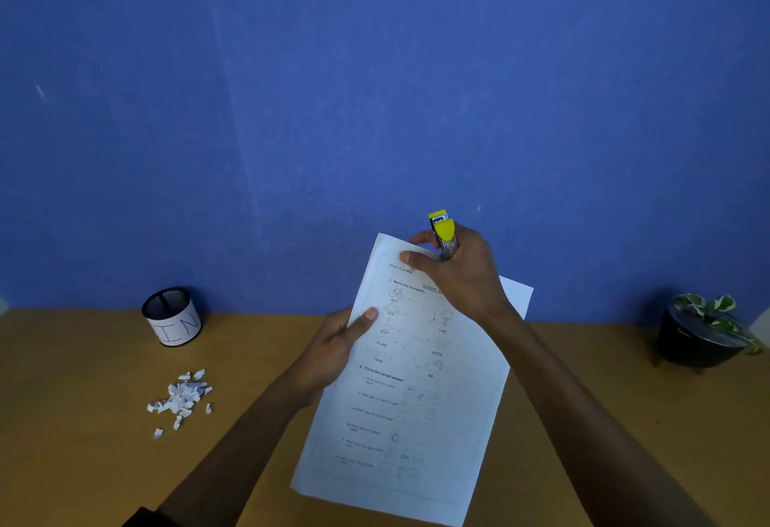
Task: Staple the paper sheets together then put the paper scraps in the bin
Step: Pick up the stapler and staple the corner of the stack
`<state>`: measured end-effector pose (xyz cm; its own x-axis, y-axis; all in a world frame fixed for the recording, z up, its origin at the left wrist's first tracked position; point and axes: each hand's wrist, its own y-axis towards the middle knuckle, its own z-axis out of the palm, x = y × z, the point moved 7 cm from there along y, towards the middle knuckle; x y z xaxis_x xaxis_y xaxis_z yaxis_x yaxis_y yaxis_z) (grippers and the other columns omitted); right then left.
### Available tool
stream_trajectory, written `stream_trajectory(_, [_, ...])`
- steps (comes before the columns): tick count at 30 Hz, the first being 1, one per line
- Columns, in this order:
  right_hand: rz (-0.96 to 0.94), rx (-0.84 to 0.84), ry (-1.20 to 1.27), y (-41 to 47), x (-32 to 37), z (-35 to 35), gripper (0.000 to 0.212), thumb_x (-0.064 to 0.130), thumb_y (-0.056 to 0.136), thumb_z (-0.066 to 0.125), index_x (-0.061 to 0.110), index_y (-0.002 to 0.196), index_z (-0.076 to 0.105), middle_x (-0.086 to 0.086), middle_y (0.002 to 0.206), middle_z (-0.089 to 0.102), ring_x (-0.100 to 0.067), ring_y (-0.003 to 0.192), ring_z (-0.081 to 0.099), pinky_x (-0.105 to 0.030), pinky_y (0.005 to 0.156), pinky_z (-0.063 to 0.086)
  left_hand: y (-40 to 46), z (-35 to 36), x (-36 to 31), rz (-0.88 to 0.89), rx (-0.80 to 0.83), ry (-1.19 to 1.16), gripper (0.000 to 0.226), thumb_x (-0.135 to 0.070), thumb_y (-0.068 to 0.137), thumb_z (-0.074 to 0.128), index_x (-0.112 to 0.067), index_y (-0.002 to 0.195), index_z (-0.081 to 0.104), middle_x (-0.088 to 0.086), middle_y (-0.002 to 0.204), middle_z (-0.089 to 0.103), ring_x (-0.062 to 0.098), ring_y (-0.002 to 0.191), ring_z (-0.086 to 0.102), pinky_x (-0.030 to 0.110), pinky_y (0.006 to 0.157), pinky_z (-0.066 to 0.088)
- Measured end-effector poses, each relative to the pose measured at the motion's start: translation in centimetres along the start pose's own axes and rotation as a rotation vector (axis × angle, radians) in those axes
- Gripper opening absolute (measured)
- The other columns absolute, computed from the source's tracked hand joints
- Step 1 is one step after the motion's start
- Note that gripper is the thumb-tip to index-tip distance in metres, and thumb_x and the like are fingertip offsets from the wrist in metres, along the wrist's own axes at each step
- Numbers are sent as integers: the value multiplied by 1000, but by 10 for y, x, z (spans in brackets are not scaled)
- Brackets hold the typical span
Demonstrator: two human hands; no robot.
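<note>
Centre of frame: the paper sheets [410,380] are held up off the table [83,464], the left hand [333,353] pinching their left edge, thumb on top. At their upper edge the right hand [456,272] grips a yellow stapler [443,235]. Lower left: paper scraps [181,399] lie heaped on the table, the mesh bin [171,316] standing near, just above them.
</note>
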<state>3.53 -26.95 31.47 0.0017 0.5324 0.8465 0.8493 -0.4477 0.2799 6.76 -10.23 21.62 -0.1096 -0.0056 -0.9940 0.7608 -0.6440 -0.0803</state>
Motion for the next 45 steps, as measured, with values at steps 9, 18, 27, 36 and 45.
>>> stream_trajectory(9, [-15, -53, 18, 1, 7, -5, 30, 24, 81, 79, 23, 72, 50, 6, 81, 71, -11, 72, 69, -27, 63, 54, 1, 3, -20, 96, 31, 44, 27, -22, 100, 46, -14, 118, 64, 3, 110, 74, 21, 99, 72, 33, 82, 58])
stream_trajectory(18, [-41, -7, 22, 4, 8, 2, 28, 27, 78, 81, 11, 82, 58, 7, 78, 70, -5, 60, 60, -15, 54, 42, 16, -10, -48, 269, -237, 164, 23, -22, 99, 51, -10, 103, 70, 5, 92, 77, 23, 83, 74, 41, 78, 58])
stream_trajectory(27, [73, 307, 138, 23, 4, -3, 44, 50, 92, 57, 7, 98, 62, -1, 87, 57, -13, 48, 39, -23, 49, 32, 26, -19, -47, 209, -232, 162, 24, -19, 99, 52, -7, 106, 71, 4, 99, 76, 20, 88, 73, 26, 74, 57])
stream_trajectory(36, [-201, 379, -223, 32, 17, -8, 35, 53, 80, 70, 28, 105, 72, 11, 103, 66, -8, 101, 63, -36, 91, 50, 29, -15, -47, 172, -149, 203, 23, -20, 99, 52, -10, 105, 72, 5, 98, 77, 26, 88, 74, 46, 85, 56])
stream_trajectory(45, [-204, 550, -257, 25, 19, 4, 34, 50, 82, 70, 31, 109, 73, 16, 105, 64, -6, 97, 65, -28, 81, 49, 24, -5, -58, 243, -82, 274, 22, -22, 98, 53, -15, 88, 71, -5, 80, 74, 12, 73, 68, 28, 69, 51])
